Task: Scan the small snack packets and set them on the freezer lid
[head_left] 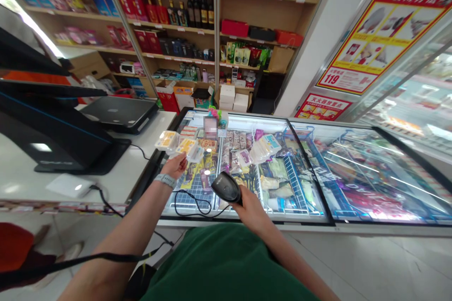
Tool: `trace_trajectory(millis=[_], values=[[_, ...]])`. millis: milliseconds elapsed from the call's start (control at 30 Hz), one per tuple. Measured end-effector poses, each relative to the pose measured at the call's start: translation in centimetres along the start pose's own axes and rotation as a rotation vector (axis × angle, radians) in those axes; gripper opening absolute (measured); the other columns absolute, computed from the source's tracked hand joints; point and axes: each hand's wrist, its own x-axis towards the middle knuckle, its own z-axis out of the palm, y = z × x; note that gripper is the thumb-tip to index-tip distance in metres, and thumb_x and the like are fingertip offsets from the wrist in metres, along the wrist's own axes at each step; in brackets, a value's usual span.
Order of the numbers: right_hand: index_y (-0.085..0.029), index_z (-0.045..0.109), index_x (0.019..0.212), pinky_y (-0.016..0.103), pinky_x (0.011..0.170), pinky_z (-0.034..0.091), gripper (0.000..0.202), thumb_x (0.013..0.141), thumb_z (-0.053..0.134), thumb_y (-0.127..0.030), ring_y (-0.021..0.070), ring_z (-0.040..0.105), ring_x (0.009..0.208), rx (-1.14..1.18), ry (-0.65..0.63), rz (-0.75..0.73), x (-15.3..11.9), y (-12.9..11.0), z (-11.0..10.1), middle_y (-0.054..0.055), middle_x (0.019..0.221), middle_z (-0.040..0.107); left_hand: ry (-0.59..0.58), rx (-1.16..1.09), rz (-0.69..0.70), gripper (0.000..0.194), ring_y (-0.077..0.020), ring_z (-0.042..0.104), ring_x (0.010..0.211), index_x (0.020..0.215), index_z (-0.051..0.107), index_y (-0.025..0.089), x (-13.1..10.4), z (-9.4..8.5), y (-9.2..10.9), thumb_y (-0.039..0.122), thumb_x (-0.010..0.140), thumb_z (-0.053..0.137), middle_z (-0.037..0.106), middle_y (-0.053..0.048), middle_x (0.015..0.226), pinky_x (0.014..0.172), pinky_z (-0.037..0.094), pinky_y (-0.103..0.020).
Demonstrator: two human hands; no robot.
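Note:
My right hand (250,208) is wrapped round the handle of a black barcode scanner (226,186), held above the front part of the glass-topped freezer (243,121). My left hand (175,165), fingers bent together, is at the lower edge of a clear pack with yellow contents (187,146); the fingertips touch or pinch it. Another yellow-and-white pack (167,140) lies just to its left, near the freezer's left edge. Further right, several stacked clear packs with a blue-white label (270,143) rest on the glass. The scanner's black cable (197,214) loops over the glass between my hands.
A black checkout terminal (67,136), a dark flat scale (120,112) and a white box (68,185) occupy the left counter (137,176). A small flower decoration (214,113) stands at the freezer's back. Shelves (176,59) rise behind. Orange clothing of a person shows lower left.

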Motion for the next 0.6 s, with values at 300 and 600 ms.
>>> trace_trajectory(millis=[300,600], values=[[-0.015,0.056,0.104,0.031,0.081,0.043,0.021,0.084,0.062,-0.018,0.0240,0.061,0.096,-0.015,0.012,0.041,-0.3,0.1,0.0,0.010,0.102,0.065,0.018,0.106,-0.034,0.022,-0.0058,0.052,0.047,0.072,0.057,0.014,1.5,0.0,-0.2,0.023,0.072,0.076,0.060,0.001,0.061,0.045,0.041,-0.015],[-0.016,0.056,0.105,0.030,0.081,0.043,0.022,0.084,0.063,-0.019,0.0240,0.061,0.097,-0.013,0.013,0.098,-0.2,0.0,-0.3,0.010,0.103,0.065,0.017,0.188,0.039,0.036,-0.0065,0.048,0.045,0.066,0.052,0.016,1.3,-0.5,-1.4,0.039,0.065,0.080,0.054,0.003,0.053,0.044,0.036,-0.017]])
